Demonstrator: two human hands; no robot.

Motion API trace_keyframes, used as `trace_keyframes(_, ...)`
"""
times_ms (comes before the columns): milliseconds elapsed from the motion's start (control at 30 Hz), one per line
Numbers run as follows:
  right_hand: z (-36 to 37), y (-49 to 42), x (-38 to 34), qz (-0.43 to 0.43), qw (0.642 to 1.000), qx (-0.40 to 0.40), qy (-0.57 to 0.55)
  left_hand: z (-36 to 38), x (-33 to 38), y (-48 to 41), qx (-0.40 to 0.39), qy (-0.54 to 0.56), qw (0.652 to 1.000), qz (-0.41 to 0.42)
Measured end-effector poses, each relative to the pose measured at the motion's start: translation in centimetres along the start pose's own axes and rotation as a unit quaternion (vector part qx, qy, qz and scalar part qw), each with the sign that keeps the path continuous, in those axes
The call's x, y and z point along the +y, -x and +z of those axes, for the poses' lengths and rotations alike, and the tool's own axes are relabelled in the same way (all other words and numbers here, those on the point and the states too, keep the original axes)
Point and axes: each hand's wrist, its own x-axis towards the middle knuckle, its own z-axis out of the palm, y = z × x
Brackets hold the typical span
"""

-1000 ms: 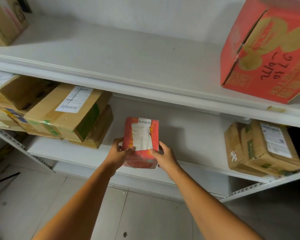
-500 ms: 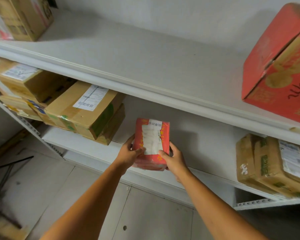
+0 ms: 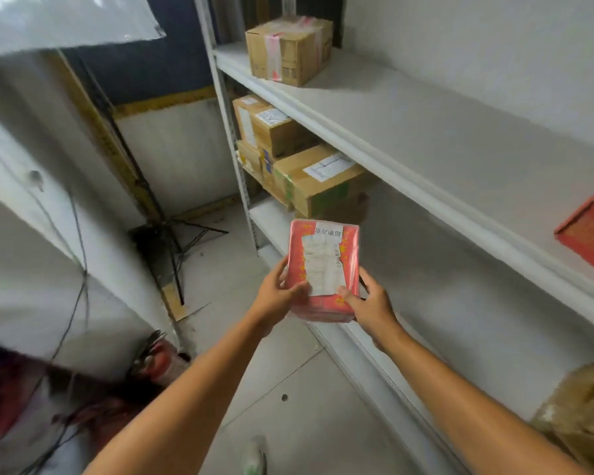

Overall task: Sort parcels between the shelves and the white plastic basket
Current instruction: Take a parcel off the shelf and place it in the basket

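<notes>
Head view is showing us, far left, a dark tripod (image 3: 180, 241) standing on the floor beside the shelves (image 3: 408, 108). We are holding the red parcel (image 3: 324, 265) in the air just in front of the lower shelf. Our left hand (image 3: 277, 298) is closing its grip on the near left edge, and our right hand (image 3: 369, 305) is gripping the near right corner. Brown boxes (image 3: 319, 185) are sitting further along the lower shelf, and a red box (image 3: 588, 231) is resting far right.

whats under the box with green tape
A darker brown box lies under the green-taped box. Only its front end shows; the rest is covered.
</notes>
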Motion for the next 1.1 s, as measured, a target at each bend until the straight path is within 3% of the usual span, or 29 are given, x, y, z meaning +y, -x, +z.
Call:
trace_keyframes(333,19.0,4.4,-5.4,-0.074,0.963,-0.255,0.037,-16.5,-0.4,14.9,0.221,0.02,0.971,0.093)
trace_keyframes(567,30.7,9.0,-6.5,-0.087,0.904,-0.419,0.007,-24.1,-2.7,24.7,0.405,-0.02,0.909,0.092)
trace_keyframes(733,35.0,12.1,-6.2,-0.089,0.841,-0.533,0.024,-24.2,-4.5,31.0,0.521,-0.027,0.852,0.057)
trace_keyframes(833,36.4,14.1,-5.5,-0.116,0.784,-0.608,0.049,-22.5,-6.0,34.6,0.576,0.002,0.817,0.031)
trace_keyframes(1100,41.1,23.7,-2.6,-0.155,0.652,-0.736,0.097,-17.5,-11.1,45.5,0.717,0.102,0.689,0.017)
